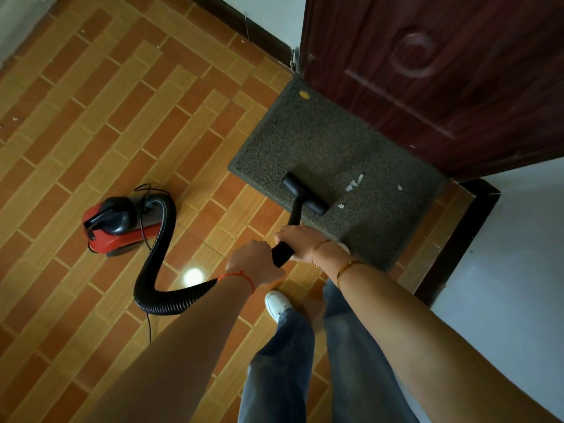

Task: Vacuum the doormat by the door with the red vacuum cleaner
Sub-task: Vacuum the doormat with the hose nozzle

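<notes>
Two hands grip the black wand [283,253] near its upper end: the left hand [253,261] is wrapped round it where the ribbed hose [161,254] joins, and the right hand [300,242] closes over it just ahead, nearer the nozzle. Both sets of fingers curl round the tube, though their undersides are hidden. Below them a white shoe [276,302] stands on the tiled floor [91,117].

From the left hand the hose loops back across the tiles in an S to the red vacuum [117,225], which sits well apart from the mat, its thin cord [143,230] trailing beside it. That hose looks soft and springy, so it will probably drag and tug sideways as the wand moves; the canister seems light enough to slide if pulled. The wand itself is stiff, so a two-handed hold high on it gives good leverage and lets the head be pressed flat.

Further out, the nozzle [305,193] rests on the near half of the doormat [320,141], a dark, coarse mat lying against the foot of the brown door [427,80]. White scraps [354,183] lie just beyond the nozzle, with more to its right, and a yellow speck [304,94] sits at the far corner, so much of the mat seems yet to be covered. Its rough pile may grip the head, and the mat could shift on smooth tile.
</notes>
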Demonstrator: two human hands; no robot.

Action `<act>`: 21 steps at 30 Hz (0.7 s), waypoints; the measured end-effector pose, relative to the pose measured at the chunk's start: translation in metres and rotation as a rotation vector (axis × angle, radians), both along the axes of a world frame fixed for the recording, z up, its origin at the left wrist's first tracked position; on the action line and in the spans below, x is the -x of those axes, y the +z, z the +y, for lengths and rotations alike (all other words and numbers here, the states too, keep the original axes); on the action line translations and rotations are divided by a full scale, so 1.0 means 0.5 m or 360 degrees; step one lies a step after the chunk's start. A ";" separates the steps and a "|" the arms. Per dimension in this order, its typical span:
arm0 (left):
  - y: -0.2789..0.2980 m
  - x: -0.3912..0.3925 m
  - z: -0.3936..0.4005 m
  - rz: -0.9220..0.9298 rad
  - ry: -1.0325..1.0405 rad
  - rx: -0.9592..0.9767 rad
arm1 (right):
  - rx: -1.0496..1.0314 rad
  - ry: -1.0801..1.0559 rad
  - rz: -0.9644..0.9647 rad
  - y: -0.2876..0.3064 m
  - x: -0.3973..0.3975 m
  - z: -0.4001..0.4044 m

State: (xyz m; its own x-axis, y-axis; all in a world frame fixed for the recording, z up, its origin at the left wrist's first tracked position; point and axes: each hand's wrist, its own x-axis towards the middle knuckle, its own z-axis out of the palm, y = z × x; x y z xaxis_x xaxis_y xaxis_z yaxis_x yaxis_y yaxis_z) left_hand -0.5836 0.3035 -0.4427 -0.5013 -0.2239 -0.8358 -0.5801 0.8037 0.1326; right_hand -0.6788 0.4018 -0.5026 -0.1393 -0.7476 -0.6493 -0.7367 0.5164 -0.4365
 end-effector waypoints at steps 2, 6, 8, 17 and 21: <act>-0.001 0.008 0.010 0.0007 -0.0016 0.0001 | 0.0019 -0.0005 0.0014 -0.003 0.007 0.010; -0.006 0.043 0.037 0.0035 0.0006 -0.0003 | 0.0028 -0.0003 0.0048 -0.014 0.045 0.037; -0.008 0.072 0.052 0.0061 -0.0006 0.0018 | 0.0031 -0.0014 0.0044 -0.019 0.074 0.051; -0.030 0.262 0.133 0.0162 -0.0012 0.0023 | 0.0076 -0.0078 0.0095 -0.045 0.266 0.133; -0.040 0.357 0.167 0.0184 0.0020 0.0026 | 0.0085 -0.0085 0.0080 -0.058 0.366 0.165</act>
